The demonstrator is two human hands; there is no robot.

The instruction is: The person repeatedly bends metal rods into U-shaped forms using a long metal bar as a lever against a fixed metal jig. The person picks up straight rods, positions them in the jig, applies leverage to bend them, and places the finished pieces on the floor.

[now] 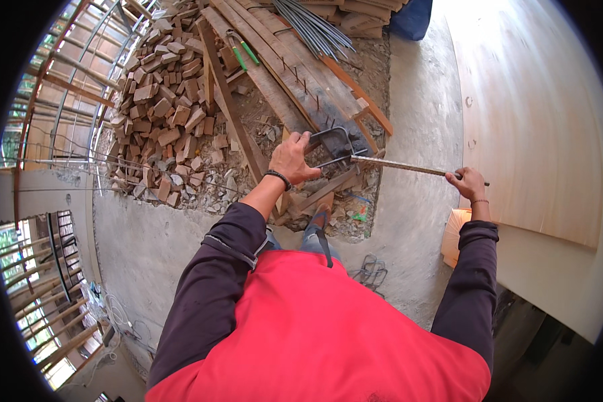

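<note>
My left hand [290, 159] is closed around one side of a bent steel rod [326, 130], shaped like a partly formed rectangular loop. The rod lies over the near end of a dark, worn plank [313, 107], where several upright metal pins stick up. In my right hand [467, 183] I grip the outer end of a long ribbed steel bar [402, 163]. The bar runs leftward, and its far end meets the rod at the plank's end. Exactly how the two join there is too small to tell.
Green-handled cutters [244, 52] lie on the boards, near a bundle of straight steel rods [318, 30]. Broken bricks [164, 100] are heaped at left. Finished-looking bent loops [372, 275] rest on the concrete floor beside me. A large wooden sheet [529, 120] stretches along the right.
</note>
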